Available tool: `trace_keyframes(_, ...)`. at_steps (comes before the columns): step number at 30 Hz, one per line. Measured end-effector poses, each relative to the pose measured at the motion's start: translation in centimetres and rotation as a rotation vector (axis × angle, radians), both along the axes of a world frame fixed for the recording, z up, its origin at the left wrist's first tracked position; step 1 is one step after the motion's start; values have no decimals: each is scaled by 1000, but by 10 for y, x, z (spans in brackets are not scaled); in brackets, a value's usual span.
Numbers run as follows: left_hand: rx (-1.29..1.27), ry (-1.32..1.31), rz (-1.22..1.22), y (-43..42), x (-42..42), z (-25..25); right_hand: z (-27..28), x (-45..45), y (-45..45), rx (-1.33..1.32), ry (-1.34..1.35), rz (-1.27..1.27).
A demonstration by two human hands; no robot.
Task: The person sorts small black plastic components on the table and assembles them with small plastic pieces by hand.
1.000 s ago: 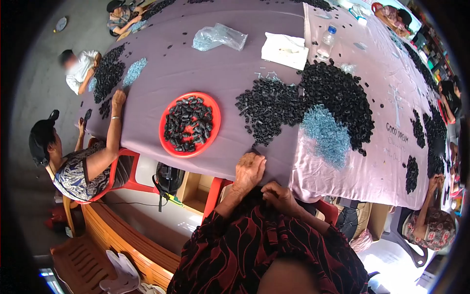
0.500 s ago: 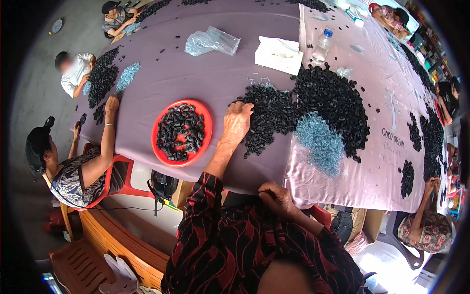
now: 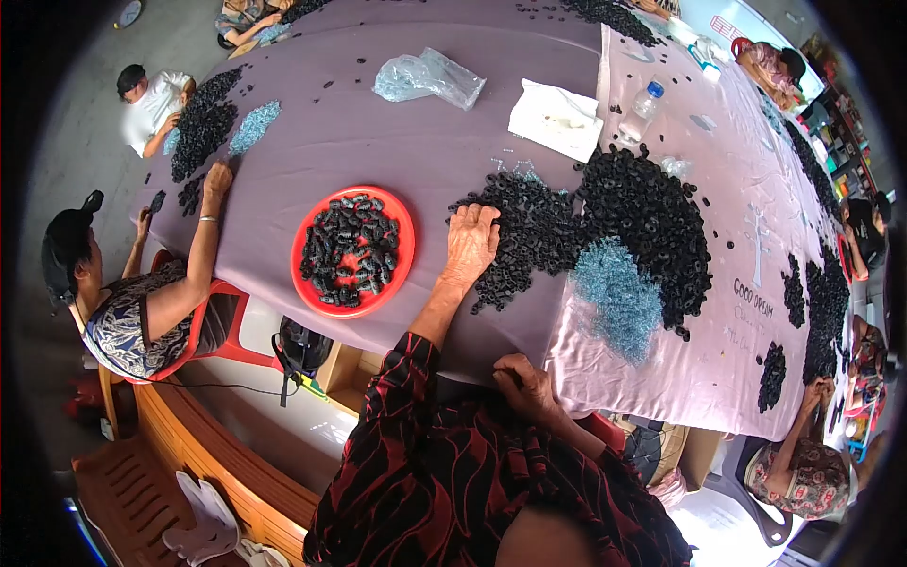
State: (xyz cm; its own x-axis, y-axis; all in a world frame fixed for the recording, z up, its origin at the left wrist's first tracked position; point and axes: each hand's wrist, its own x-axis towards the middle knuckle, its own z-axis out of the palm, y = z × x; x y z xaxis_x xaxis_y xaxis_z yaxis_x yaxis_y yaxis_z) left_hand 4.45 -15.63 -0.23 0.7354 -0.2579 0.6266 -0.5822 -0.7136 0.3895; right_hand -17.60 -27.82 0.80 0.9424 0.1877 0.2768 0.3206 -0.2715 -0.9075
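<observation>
Printed lettering (image 3: pixel 753 299) on the pink cloth (image 3: pixel 699 402) is read as "GOOD DREAM"; the fainter lines beneath it cannot be made out. Red print on a pale panel (image 3: pixel 726 28) at upper right is likewise too small to be read.

The black pieces (image 3: pixel 534 236) are heaped in front of the person, mainly on the purple cloth (image 3: pixel 312 109), and are turned in all directions, with no shared axis. Against them, across the seam of the cloths, a heap of black rings (image 3: pixel 647 208) is spread. The blue pieces (image 3: pixel 619 298) lie beside the rings, their heap being drawn out from upper left to lower right. On the red plate (image 3: pixel 407 241), elongated black parts (image 3: pixel 331 236) are laid with their long axes variously turned.

The left hand (image 3: pixel 472 236) is placed palm down at the left edge of the black pieces, fingers bent; whether anything is gripped cannot be told. The right hand (image 3: pixel 526 383) is loosely curled at the table's near edge; its contents are hidden.

A bottle (image 3: pixel 640 115) with a blue cap is tilted in view beyond the rings. Co-workers (image 3: pixel 128 321) are seated around the table; a wooden bench (image 3: pixel 213 463) is seen at lower left on grey floor (image 3: pixel 85 142).
</observation>
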Motion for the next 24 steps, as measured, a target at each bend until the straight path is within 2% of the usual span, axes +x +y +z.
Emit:
trace_keyframes(9,-8,-39,16,-1,2,0,6,-1,1,-46,20,-3)
trace_keyframes(12,-105,-58,58,-1,5,-2,4,-1,2,-39,-3,-11)
trace_keyframes(14,-328,22,92,-2,2,5,8,-1,2,-53,3,-21)
trace_keyframes(16,-398,104,92,-1,-2,6,9,-3,2,-65,12,-29)
trace_keyframes(18,-754,288,-53,-2,-2,6,6,-3,3,-42,37,-50)
trace_keyframes(20,-833,330,-110,0,-9,10,7,-4,4,-41,37,-60)
trace_keyframes(22,-1192,550,-442,3,-21,22,8,-4,4,-40,37,-71)
trace_keyframes(24,-1212,637,-401,5,-41,40,9,-6,4,-8,85,-82)
